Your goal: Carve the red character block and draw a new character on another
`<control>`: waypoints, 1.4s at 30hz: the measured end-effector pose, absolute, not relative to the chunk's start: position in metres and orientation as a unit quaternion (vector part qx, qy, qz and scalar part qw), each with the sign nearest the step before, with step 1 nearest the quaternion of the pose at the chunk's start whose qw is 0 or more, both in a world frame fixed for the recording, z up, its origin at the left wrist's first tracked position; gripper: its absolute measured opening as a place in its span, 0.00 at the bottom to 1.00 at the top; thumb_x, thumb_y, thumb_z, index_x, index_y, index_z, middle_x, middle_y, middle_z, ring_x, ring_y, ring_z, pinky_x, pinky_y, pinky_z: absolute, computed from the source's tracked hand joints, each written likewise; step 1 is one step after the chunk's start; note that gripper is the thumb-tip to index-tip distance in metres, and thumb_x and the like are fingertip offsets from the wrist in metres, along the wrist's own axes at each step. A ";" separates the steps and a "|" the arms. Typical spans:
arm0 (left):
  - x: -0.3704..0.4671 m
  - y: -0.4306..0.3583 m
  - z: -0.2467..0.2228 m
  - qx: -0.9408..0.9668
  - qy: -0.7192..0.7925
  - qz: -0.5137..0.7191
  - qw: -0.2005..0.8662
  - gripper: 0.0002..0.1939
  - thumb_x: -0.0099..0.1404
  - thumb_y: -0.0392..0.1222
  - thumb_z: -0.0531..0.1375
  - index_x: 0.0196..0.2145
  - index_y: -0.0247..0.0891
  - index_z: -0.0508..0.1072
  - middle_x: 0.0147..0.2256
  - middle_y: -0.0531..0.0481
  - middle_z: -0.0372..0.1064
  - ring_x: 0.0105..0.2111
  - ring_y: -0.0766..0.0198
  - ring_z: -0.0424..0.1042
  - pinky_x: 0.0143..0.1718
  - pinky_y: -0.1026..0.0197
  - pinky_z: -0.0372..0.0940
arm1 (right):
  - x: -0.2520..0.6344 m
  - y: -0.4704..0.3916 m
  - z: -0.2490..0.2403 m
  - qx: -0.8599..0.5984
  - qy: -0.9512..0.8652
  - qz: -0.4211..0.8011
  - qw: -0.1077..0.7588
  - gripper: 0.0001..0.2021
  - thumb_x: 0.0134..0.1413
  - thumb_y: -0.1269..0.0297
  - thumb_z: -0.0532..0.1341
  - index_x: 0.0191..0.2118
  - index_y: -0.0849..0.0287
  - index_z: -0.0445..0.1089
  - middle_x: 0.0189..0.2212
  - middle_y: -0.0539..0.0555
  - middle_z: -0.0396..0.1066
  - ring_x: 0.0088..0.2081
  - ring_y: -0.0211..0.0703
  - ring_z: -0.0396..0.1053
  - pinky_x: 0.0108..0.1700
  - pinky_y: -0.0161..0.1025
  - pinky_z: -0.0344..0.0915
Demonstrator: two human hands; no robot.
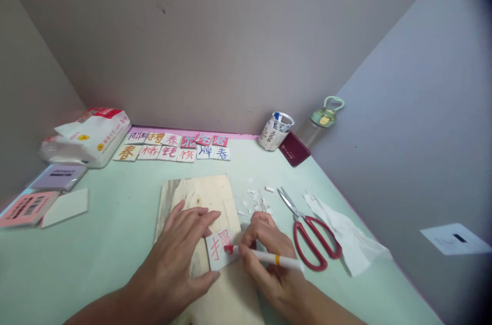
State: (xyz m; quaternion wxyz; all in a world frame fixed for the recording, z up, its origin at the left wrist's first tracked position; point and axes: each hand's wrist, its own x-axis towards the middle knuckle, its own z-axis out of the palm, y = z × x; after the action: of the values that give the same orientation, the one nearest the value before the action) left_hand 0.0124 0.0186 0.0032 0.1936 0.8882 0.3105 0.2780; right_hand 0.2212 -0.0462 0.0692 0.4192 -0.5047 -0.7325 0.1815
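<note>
A small white square tile (221, 258) with a red outlined character lies on a wooden board (177, 189) in front of me. My left hand (180, 248) rests on the board with its fingers spread, the index finger and thumb close to the tile's left side. In my right hand (269, 248) I hold a white marker (284, 261) with an orange band. Its red tip meets the tile at the right part of the character. White scraps (259, 202) lie beside the board, just beyond my right hand.
Red-handled scissors (307, 235) and a crumpled tissue (351, 243) lie at right. At the back stand a labelled can (272, 135), a dark red box (294, 149) and a bottle (321, 122). Several lettered tiles (169, 153), a tissue pack (92, 135) and card packs (28, 208) are left.
</note>
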 end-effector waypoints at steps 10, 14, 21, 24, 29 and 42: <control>0.013 0.018 0.004 0.886 0.305 0.290 0.193 0.41 0.56 0.34 0.62 0.65 0.45 0.54 0.50 0.48 0.71 0.59 0.49 0.66 0.71 0.35 0.43 | 0.220 -0.048 0.076 -0.502 -0.747 0.188 0.393 0.09 0.63 0.75 0.52 0.32 0.54 0.58 0.26 0.46 0.62 0.30 0.40 0.61 0.42 0.44 0.61; 0.013 0.019 0.004 0.887 0.304 0.288 0.194 0.41 0.56 0.35 0.62 0.66 0.45 0.54 0.50 0.48 0.71 0.59 0.49 0.66 0.71 0.34 0.42 | 0.219 -0.048 0.075 -0.502 -0.745 0.189 0.396 0.09 0.63 0.74 0.53 0.32 0.54 0.57 0.25 0.46 0.61 0.29 0.40 0.60 0.42 0.44 0.61; 0.014 0.019 0.004 0.887 0.306 0.287 0.195 0.41 0.56 0.34 0.63 0.66 0.46 0.54 0.49 0.48 0.71 0.59 0.48 0.67 0.71 0.33 0.43 | 0.220 -0.048 0.072 -0.515 -0.738 0.181 0.398 0.10 0.63 0.74 0.52 0.31 0.54 0.56 0.25 0.46 0.60 0.28 0.40 0.59 0.40 0.44 0.61; 0.013 0.019 0.005 0.887 0.308 0.284 0.195 0.42 0.56 0.35 0.63 0.65 0.47 0.54 0.50 0.47 0.72 0.59 0.47 0.67 0.70 0.32 0.43 | 0.222 -0.048 0.073 -0.521 -0.731 0.183 0.401 0.10 0.63 0.74 0.52 0.31 0.54 0.55 0.25 0.46 0.61 0.28 0.40 0.60 0.39 0.44 0.60; 0.013 0.018 0.004 0.885 0.310 0.291 0.190 0.41 0.55 0.35 0.63 0.65 0.46 0.55 0.50 0.48 0.72 0.59 0.47 0.68 0.70 0.32 0.45 | 0.225 -0.048 0.073 -0.529 -0.719 0.182 0.413 0.10 0.64 0.73 0.52 0.30 0.54 0.56 0.25 0.46 0.61 0.29 0.41 0.60 0.37 0.43 0.59; 0.014 0.019 0.003 0.887 0.309 0.286 0.189 0.42 0.56 0.35 0.63 0.66 0.46 0.54 0.52 0.47 0.71 0.60 0.47 0.66 0.71 0.33 0.43 | 0.220 -0.046 0.068 -0.512 -0.728 0.156 0.430 0.10 0.62 0.76 0.54 0.32 0.54 0.58 0.25 0.46 0.62 0.29 0.40 0.60 0.38 0.43 0.61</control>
State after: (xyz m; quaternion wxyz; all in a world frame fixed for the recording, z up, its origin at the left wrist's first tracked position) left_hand 0.0139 0.0192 0.0031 0.1894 0.8871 0.3088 0.2861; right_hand 0.2201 -0.0457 0.0675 0.4297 -0.5115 -0.7276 0.1561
